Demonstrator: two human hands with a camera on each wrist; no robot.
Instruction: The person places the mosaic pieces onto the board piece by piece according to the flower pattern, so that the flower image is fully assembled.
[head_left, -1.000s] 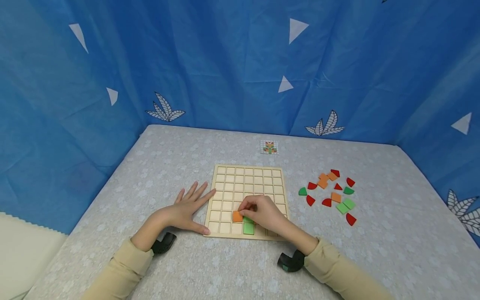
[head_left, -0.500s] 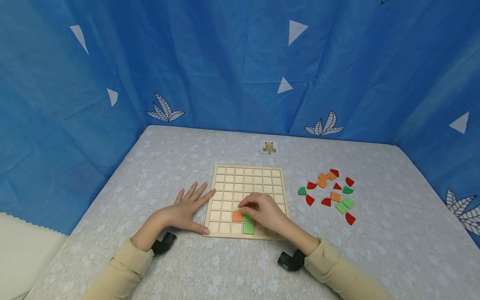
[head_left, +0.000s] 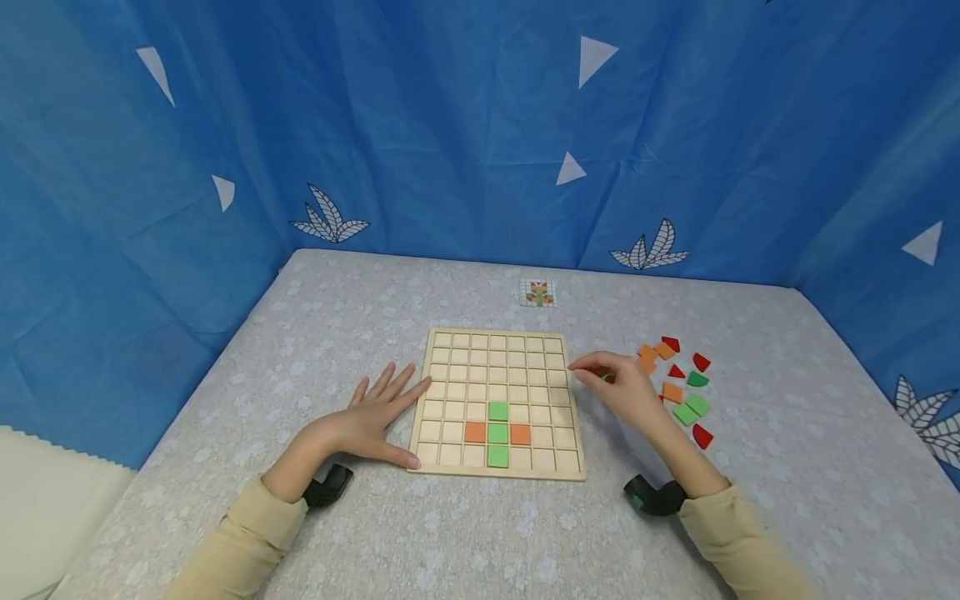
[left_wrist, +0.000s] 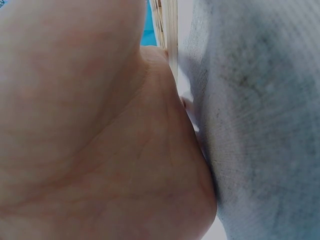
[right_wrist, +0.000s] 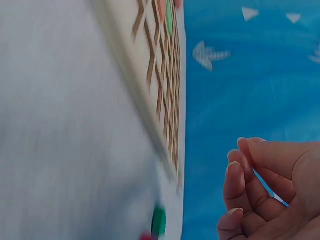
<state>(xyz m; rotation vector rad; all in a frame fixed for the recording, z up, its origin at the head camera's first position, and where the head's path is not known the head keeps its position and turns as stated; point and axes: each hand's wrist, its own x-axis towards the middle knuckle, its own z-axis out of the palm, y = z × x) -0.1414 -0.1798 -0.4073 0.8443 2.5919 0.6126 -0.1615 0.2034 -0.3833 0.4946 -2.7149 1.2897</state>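
My left hand lies spread along the left edge of the wooden grid board, its thumb and a fingertip touching the frame. In the left wrist view the palm fills most of the picture. On the board, light green square tiles stand in a column, with an orange tile on the left of it and another orange tile on the right. Past the board's right edge my right hand hovers over the tablecloth, fingers loosely bent and holding nothing. It hides some loose pieces behind it.
Loose pieces lie on the right: orange squares, light green squares, red pieces and a dark green rounded piece. A small pattern card sits behind the board. A blue curtain hangs beyond the patterned tablecloth.
My right hand has moved from the board's lower middle to the right, off the board, uncovering the green column and the right orange tile. The left hand has stayed put.
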